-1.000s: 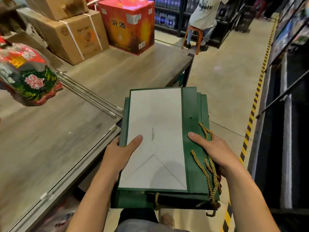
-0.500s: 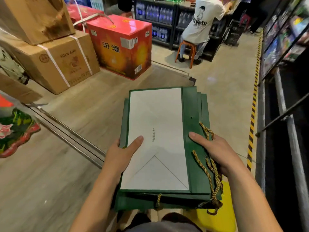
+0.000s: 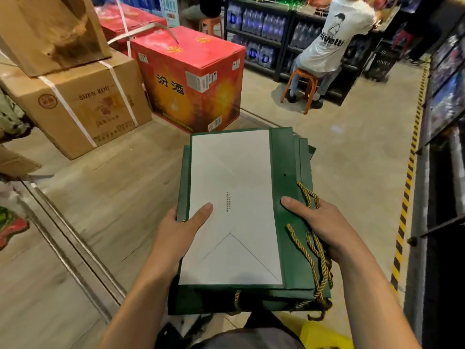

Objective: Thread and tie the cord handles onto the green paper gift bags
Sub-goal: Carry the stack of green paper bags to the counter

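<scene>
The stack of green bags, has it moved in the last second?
Yes. The stack of green bags has been carried forward, toward the red carton: its far edge now lies just short of the carton's base in view.

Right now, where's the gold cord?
Head view: the gold cord lies on the right edge of the green bag stack, passing under the right hand and trailing to the stack's near right corner.
</scene>
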`<control>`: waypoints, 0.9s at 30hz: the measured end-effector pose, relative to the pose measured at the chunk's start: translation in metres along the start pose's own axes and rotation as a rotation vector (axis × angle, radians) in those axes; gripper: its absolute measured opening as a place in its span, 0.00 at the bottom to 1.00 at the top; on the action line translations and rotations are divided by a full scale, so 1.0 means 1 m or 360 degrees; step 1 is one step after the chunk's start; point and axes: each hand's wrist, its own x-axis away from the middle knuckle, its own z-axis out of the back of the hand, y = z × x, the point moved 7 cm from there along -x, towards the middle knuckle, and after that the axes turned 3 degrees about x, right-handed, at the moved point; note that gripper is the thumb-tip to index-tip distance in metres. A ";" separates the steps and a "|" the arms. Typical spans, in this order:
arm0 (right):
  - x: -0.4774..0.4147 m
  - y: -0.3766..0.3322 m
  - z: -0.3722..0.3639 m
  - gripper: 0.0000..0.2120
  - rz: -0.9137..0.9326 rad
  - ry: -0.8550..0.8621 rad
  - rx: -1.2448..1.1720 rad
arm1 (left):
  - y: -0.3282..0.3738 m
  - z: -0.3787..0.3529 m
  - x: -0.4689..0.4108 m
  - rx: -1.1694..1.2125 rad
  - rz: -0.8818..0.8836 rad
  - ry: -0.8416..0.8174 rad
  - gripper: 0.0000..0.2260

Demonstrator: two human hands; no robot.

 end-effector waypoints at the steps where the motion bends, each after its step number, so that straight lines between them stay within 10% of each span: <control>1: -0.018 -0.006 0.003 0.27 -0.0003 -0.0036 0.0014 | 0.003 -0.007 -0.011 -0.0004 -0.0001 0.0039 0.30; 16: -0.284 -0.094 0.049 0.33 0.0040 -0.0565 0.0400 | 0.035 -0.140 -0.140 0.0312 0.0195 0.0513 0.17; 27: -0.404 -0.127 0.046 0.30 0.0072 -0.0836 0.0679 | 0.038 -0.195 -0.203 0.0434 0.0259 0.0672 0.27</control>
